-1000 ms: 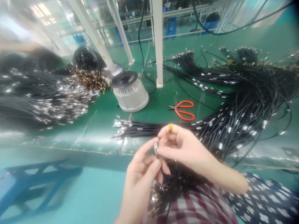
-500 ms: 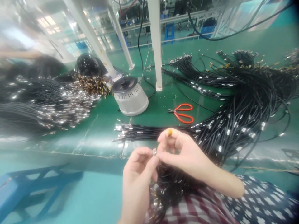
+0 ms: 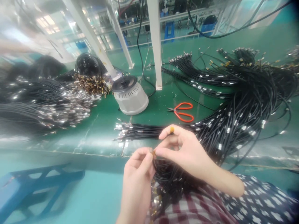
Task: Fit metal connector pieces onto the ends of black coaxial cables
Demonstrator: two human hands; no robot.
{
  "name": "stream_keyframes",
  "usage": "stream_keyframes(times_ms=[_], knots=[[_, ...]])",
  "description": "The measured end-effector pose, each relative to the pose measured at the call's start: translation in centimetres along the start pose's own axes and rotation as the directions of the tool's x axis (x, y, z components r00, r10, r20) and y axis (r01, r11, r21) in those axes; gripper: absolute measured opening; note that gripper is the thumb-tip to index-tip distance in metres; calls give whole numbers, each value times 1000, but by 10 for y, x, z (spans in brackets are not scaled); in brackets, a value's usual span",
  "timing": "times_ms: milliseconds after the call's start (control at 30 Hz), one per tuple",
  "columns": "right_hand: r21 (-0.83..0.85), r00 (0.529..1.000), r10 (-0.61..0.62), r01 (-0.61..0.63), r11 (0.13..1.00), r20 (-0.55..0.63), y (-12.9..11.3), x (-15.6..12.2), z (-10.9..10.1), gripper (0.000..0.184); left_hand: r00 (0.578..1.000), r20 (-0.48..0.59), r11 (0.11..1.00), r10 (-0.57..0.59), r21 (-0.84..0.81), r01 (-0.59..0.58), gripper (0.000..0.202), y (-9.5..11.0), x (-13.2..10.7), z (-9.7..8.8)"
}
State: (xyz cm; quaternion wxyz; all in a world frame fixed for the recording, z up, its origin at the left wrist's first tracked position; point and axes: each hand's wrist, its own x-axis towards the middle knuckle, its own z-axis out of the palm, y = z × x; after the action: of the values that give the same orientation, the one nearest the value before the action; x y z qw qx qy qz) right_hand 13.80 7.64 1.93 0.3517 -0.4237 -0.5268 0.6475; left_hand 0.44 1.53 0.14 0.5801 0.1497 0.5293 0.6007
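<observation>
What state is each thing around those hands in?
Left hand: pinching a small piece.
Small piece: mostly hidden.
Right hand: appears closed on that piece too.
Yellow finger band: worn on the right hand.
Red-handled scissors: lying flat, handles spread.
Grey slotted device: standing on the green table; running or not, can't tell.
Black cable bundle: lying nearly straight, silver-tipped.

Left hand (image 3: 139,171) pinching, pointing upward; right hand (image 3: 181,145) pinching just beside it, angled leftward.

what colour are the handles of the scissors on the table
The handles are orange-red, seen best in the head view.
</observation>
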Motion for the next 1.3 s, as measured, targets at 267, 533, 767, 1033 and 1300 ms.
stream_keyframes(times_ms=[267,533,767,1033,1300], knots=[[-19,1000,8,-8,1000,12,2,3,-1,25,998,49,995,-43,94,38,28,2,2,-5],[-32,1000,4,-3,999,13,1,0,1,25,982,130,990,-141,17,140,29,-1,2,-12],[29,1000,25,-25,999,16,-2,-1,6,25,968,189,982,-162,-68,178,26,-6,1,-12],[160,988,107,-123,979,109,1,6,1,33,948,277,973,-158,-122,198,25,-11,6,-13],[123,999,-13,8,992,35,15,7,11,30,967,221,992,-124,22,123,24,-9,5,-14]])
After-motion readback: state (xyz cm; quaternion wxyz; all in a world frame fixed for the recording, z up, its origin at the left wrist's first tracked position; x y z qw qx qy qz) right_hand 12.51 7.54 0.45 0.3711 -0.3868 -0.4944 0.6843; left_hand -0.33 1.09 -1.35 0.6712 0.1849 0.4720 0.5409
